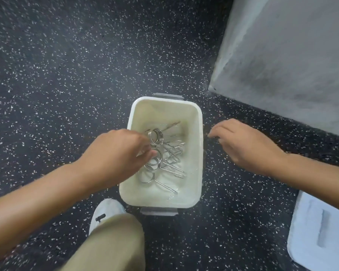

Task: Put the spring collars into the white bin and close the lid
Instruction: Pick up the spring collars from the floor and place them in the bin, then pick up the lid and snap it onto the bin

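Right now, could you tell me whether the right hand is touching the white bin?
Apart. The head view shows dark speckled floor between the right hand and the white bin's right rim.

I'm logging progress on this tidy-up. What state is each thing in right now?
white bin: open, upright on the floor, no lid on.
spring collars: piled inside the bin.
lid: off, lying on the floor to the right.
left hand: over the bin, fingers at the collars.
right hand: empty, beside the bin.

Spring collars (160, 155) inside white bin (196, 153)
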The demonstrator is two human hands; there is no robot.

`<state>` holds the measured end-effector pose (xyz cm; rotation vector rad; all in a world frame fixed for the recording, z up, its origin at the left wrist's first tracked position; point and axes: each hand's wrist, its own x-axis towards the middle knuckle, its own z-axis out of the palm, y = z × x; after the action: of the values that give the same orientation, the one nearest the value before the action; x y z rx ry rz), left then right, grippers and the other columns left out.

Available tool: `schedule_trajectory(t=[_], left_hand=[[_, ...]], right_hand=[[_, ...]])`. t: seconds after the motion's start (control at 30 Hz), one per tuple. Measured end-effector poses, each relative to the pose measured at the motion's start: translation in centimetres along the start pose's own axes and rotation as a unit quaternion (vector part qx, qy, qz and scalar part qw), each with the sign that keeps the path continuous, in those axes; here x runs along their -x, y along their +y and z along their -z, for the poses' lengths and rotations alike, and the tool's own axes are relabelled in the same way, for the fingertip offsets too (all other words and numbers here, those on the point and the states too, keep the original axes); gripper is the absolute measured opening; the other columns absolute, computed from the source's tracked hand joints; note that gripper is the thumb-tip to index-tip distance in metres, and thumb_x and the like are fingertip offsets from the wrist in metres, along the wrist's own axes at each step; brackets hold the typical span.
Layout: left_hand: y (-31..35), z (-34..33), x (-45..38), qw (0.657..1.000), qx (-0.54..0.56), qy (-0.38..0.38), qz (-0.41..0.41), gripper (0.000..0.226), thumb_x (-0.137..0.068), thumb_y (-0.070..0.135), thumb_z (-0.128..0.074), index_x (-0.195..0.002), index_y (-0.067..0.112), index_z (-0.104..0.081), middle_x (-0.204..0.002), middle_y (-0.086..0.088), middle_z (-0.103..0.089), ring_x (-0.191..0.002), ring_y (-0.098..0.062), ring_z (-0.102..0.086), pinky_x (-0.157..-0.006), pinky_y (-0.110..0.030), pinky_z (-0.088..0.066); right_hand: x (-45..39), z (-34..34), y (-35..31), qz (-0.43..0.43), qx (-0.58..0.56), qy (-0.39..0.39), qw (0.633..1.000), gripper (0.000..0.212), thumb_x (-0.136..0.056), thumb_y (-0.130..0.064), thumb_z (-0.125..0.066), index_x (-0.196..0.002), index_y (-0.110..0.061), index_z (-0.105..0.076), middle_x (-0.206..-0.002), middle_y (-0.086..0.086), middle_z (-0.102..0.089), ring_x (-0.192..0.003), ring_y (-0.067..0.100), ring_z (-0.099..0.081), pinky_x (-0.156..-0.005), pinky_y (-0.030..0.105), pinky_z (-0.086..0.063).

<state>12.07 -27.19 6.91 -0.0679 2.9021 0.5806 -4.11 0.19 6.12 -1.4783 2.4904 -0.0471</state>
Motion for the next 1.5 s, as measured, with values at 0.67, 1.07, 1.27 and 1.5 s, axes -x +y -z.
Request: schedule_trajectory(t=[0.67,1.07,1.27,1.5], left_hand=[[12.9,-4.2,-3.8,0.973,-0.052,-0.079,-0.210,0.045,-0.099,0.058,-0.036,-0.093,0.027,-0.068,-0.090,0.009,-0.067,-0.080,-0.017,-0.064,-0.058,-0.032,-0.046],[11.6,-5.4,-1.6,0.969,-0.055,-0.099,-0.221,0.055,-0.094,0.058,-0.026,-0.084,0.026,-0.069,-0.076,0.009,-0.066,-0.069,-0.020,-0.067,-0.054,-0.031,-0.046],[9.6,-5.0,-0.6,0.975,-0.045,-0.109,-0.189,0.057,-0.093,0.059,-0.022,-0.090,0.025,-0.068,-0.083,0.007,-0.066,-0.080,-0.023,-0.067,-0.062,-0.035,-0.051],[5.7,-3.4,0.6,0.988,-0.032,-0.082,-0.129,0.048,-0.097,0.058,-0.031,-0.097,0.026,-0.067,-0.092,0.008,-0.068,-0.087,-0.021,-0.067,-0.068,-0.037,-0.052]], right_hand=[[23.9,-18.1,8.2,-0.688,-0.025,-0.099,0.718,0.065,-0.102,-0.042,-0.040,-0.144,0.007,-0.032,-0.144,0.026,-0.043,-0.130,0.042,-0.044,-0.098,0.051,-0.045],[25.2,-19.3,9.6,-0.663,-0.022,-0.118,0.739,0.040,-0.101,-0.025,-0.038,-0.124,0.005,-0.049,-0.125,0.025,-0.058,-0.114,0.042,-0.055,-0.087,0.048,-0.047],[21.8,-15.2,7.8,-0.596,0.051,-0.063,0.799,0.030,-0.093,-0.029,-0.049,-0.093,0.000,-0.057,-0.088,0.017,-0.062,-0.083,0.035,-0.057,-0.070,0.042,-0.041],[13.3,-5.9,0.8,-0.450,0.021,0.021,0.892,0.036,-0.088,-0.032,-0.055,-0.061,-0.013,-0.039,-0.054,0.001,-0.043,-0.049,0.026,-0.041,-0.064,0.043,-0.045]])
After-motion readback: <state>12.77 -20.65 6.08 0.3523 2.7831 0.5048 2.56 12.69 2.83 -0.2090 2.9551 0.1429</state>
